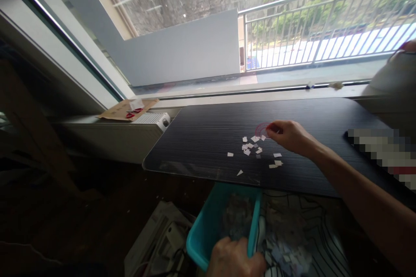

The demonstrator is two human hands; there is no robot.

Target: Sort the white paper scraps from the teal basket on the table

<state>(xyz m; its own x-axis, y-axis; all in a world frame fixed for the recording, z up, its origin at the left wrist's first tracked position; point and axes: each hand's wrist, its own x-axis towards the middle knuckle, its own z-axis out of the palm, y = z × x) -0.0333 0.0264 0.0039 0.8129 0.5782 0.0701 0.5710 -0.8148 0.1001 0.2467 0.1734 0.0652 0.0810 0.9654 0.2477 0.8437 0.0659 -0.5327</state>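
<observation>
My left hand (235, 259) is closed over the near rim of a teal plastic bin (203, 229) just below the table edge. Crumpled, see-through-looking waste (238, 212) lies inside the bin. Over the black table (198, 138), my right hand (287, 136) has its fingers pinched together. A thin pink curved outline (258, 129) shows at those fingertips; whether they hold it, I cannot tell. Small white paper scraps (250, 146) are scattered on the table beside and below this hand, with several more (275, 164) nearer the front edge.
Many paper bits (286, 255) lie on striped cloth right of the bin. A brown envelope (118, 110) with red-handled scissors (134, 113) rests on the sill above a radiator (152, 120). A pixelated item (383, 151) sits on the table's right side. Window behind.
</observation>
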